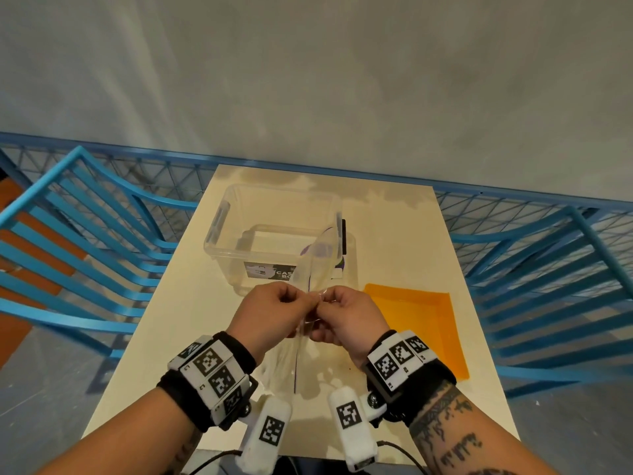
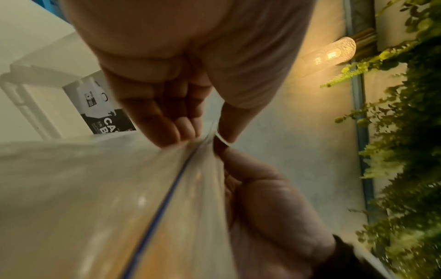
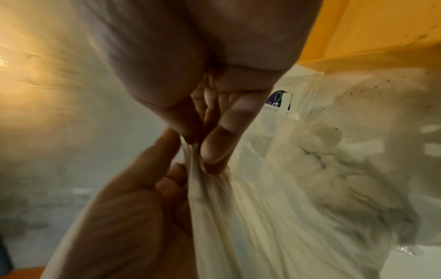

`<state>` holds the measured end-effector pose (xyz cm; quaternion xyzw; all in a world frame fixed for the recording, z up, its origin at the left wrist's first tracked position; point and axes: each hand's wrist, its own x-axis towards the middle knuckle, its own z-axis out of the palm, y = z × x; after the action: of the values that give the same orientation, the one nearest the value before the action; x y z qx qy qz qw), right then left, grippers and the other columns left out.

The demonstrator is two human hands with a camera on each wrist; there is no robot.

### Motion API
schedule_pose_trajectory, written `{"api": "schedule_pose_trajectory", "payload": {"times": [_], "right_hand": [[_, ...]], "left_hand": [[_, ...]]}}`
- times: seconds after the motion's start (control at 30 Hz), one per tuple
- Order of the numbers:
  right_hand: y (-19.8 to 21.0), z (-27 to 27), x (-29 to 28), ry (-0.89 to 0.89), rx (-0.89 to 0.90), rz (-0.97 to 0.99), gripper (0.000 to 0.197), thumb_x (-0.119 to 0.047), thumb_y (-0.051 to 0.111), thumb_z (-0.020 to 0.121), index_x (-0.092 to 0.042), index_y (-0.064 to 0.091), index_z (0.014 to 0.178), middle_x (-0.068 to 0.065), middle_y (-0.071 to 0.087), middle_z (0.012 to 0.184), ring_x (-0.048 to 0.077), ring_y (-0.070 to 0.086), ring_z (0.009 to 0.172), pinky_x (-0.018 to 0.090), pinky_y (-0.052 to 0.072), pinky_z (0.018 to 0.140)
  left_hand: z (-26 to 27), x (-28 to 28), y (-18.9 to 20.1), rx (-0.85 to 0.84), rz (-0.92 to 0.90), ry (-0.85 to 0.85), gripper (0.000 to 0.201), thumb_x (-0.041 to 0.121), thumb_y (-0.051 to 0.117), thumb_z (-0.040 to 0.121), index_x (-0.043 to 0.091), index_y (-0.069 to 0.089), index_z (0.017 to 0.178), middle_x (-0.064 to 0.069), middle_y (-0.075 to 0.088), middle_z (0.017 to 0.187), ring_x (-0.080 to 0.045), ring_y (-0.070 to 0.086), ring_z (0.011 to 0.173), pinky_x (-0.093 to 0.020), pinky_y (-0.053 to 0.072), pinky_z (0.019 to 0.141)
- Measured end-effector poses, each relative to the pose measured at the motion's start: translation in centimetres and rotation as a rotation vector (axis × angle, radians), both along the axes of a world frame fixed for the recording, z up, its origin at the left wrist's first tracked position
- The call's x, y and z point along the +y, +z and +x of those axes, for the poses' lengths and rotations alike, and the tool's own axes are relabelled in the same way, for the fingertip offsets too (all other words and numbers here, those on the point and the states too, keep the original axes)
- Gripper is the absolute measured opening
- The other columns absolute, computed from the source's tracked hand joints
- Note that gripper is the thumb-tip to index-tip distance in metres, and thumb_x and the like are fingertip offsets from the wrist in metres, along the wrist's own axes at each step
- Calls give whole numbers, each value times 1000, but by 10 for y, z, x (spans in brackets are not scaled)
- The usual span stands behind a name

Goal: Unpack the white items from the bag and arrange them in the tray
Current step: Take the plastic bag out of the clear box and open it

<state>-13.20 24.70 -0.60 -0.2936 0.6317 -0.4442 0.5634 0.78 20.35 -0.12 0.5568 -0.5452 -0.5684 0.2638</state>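
The clear plastic zip-seal bag [image 1: 310,296] of white items, held above the counter [image 1: 191,303] left of the orange tray [image 1: 442,337], is pinched by both hands [image 1: 274,315] [image 1: 346,317], which should peel evenly apart.

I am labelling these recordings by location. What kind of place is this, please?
Probably a cafe or terrace-like seating area, though that is uncertain: a small table flanked by blue slatted chairs, a decorative wall lamp, and leafy greenery along the wall.

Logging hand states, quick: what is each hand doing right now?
Left hand: fingers curled, pinching the top edge of the clear plastic bag.
Right hand: fingers curled, pinching the same bag edge.
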Motion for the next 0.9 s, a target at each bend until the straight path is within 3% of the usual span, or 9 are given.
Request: {"api": "schedule_pose_trajectory", "payload": {"times": [0.1, 0.27, 0.4, 0.47, 0.6, 0.7, 0.77, 0.83, 0.9], "right_hand": [[0, -1, -1, -7, 20, -4, 7, -5, 65, 89, 1, 63, 91, 19, 68, 77, 23, 64, 56, 29, 57, 55], [-12, -11, -1, -124, 93, 87, 7, -7, 61, 88, -1, 59, 92, 14, 64, 74, 24, 67, 55, 28, 54, 50], [-9, -3, 2, 21, 10, 88, 29, -19, 73, 86, -4, 56, 104, 12, 66, 81, 21, 63, 53, 30, 52, 52], [-10, -1, 2, 83, 4, 51, 29, -13, 76, 83, -5, 54, 101, 14, 67, 77, 18, 61, 49, 29, 51, 51], [-34, -15, 4, 147, 208, 175, 14, -1, 62, 83, -8, 55, 92, 12, 63, 79, 24, 68, 56, 28, 52, 50], [-53, -28, 12, 143, 263, 346, 15, -5, 59, 81, -8, 50, 93, 11, 59, 79, 24, 66, 55, 26, 46, 46], [-60, -29, 15, 168, 306, 421, 34, -9, 63, 77, -10, 48, 108, 10, 61, 90, 23, 66, 63, 26, 46, 48], [-62, -29, 12, 183, 429, 325, 70, -16, 74, 70, -20, 39, 131, 5, 59, 114, 21, 65, 87, 28, 53, 62], [-62, -26, 3, 106, 453, 99, 92, -28, 82, 66, -32, 32, 142, -6, 54, 126, 17, 62, 106, 33, 55, 85]], "left_hand": [[5, 2, -1, -63, -39, 5, 23, 25, 68, 91, 9, 70, 74, -6, 72, 68, -14, 64, 57, -32, 59, 61], [10, -1, -1, 153, 128, 159, 21, 14, 57, 99, 3, 65, 83, -11, 73, 78, -25, 66, 64, -37, 60, 67], [7, 4, -6, 141, 142, 121, 21, 16, 56, 99, 6, 63, 83, -20, 72, 88, -29, 65, 70, -41, 62, 70], [5, 5, -7, 160, 152, 133, 21, 15, 53, 100, 6, 60, 82, -22, 70, 87, -27, 65, 68, -45, 62, 73], [11, 1, -11, 424, 265, 281, 23, 12, 40, 106, 7, 49, 85, -7, 58, 69, -30, 66, 67, -49, 57, 80], [24, -5, -12, 622, 385, 391, 25, 16, 41, 105, 10, 45, 81, -4, 43, 63, -25, 52, 56, -48, 58, 77], [28, -6, -14, 599, 432, 352, 32, 36, 49, 102, 14, 45, 80, -1, 34, 60, -21, 41, 52, -50, 57, 79], [29, -4, -17, 398, 373, 203, 50, 58, 63, 87, 10, 50, 91, 1, 34, 61, -17, 40, 50, -50, 55, 84], [28, 0, -21, 177, 259, 51, 55, 50, 78, 74, 10, 56, 106, 3, 39, 63, -11, 44, 50, -40, 57, 72]]}}
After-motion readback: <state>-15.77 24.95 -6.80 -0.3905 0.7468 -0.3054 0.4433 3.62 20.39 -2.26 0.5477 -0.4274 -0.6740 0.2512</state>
